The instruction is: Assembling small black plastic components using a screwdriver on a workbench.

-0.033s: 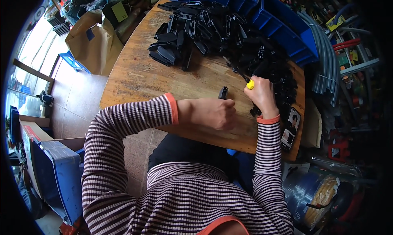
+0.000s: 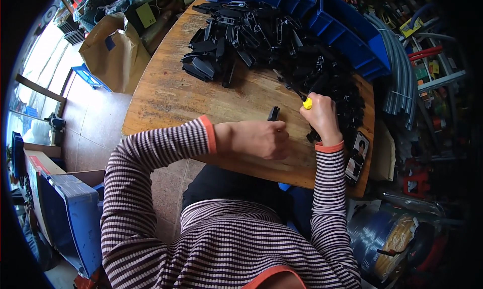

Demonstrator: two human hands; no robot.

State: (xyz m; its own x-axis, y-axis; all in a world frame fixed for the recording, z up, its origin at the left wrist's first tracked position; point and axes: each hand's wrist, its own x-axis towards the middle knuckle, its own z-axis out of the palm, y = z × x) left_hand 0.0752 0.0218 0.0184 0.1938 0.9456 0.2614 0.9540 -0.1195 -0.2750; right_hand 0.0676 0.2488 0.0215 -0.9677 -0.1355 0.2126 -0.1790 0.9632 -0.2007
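My left hand (image 2: 261, 139) is closed over the wooden table near its front edge. A small black plastic part (image 2: 273, 113) sticks up from its fingers, and its lower end is hidden in the grip. To the right, my right hand (image 2: 322, 119) is wrapped round a screwdriver (image 2: 307, 103) with a yellow handle. Its thin shaft points away and to the left, apart from the black part. Just beyond the shaft lies a heap of black plastic parts (image 2: 251, 34), spreading down the table's right side.
Blue plastic bins (image 2: 352, 37) stand behind the heap. A phone (image 2: 357, 157) lies at the right edge of the wooden table (image 2: 171, 92). Left of it stand a brown paper bag (image 2: 118, 57) and a blue crate (image 2: 80, 223). Grey tubes (image 2: 400, 82) and wrapped coils (image 2: 387, 243) are at right.
My left hand, with the black plastic part, has shifted very slightly to the left. My right hand and the screwdriver look unmoved.
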